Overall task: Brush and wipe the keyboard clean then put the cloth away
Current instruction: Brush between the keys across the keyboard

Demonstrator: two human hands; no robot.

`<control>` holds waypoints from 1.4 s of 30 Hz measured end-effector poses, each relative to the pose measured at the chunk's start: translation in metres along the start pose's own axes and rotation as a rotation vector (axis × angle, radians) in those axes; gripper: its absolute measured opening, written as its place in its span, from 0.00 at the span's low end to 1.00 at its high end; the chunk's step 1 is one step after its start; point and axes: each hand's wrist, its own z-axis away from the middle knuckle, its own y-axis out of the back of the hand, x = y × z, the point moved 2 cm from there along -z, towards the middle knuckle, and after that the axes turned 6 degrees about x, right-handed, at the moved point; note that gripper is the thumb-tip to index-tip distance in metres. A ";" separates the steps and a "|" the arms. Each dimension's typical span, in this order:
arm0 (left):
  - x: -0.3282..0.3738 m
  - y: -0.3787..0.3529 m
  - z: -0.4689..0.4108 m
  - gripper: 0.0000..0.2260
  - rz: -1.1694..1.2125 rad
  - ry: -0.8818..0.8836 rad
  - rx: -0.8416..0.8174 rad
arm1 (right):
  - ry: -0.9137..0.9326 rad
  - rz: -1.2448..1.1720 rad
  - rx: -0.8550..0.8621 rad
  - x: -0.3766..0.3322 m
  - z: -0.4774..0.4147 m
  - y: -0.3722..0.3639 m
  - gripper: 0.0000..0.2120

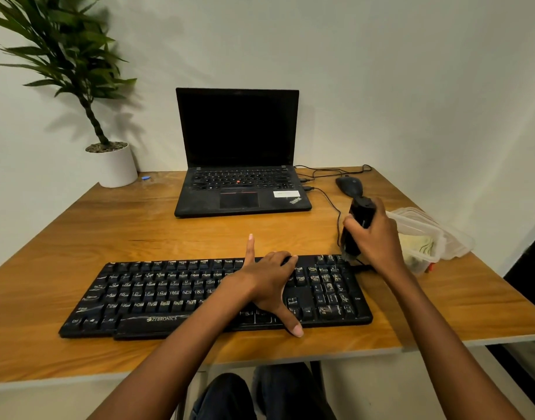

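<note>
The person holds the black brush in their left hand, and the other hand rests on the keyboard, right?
Not quite. The head view shows the black brush gripped in the right hand, not the left. It is the left hand that rests on the keyboard.

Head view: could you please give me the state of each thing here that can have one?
laptop: lid open, screen dark.
keyboard: flat on the table, left hand resting spread on it.
brush: upright, gripped by the right hand, lower end at the keyboard's far right corner.
container: seemingly uncovered, cloth inside.
mouse: untouched, right of the laptop.
</note>
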 end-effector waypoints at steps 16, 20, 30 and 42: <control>0.000 0.001 0.000 0.55 0.006 -0.002 0.005 | -0.016 0.053 -0.067 0.002 0.010 -0.001 0.13; 0.000 0.000 0.001 0.55 0.007 -0.004 0.002 | 0.039 0.010 0.013 -0.001 0.009 0.000 0.15; 0.001 0.001 0.001 0.55 0.008 -0.011 -0.003 | 0.028 -0.023 0.019 0.004 0.016 -0.003 0.15; 0.000 0.000 0.001 0.56 -0.001 -0.007 -0.005 | 0.035 0.080 0.003 -0.002 0.006 -0.007 0.17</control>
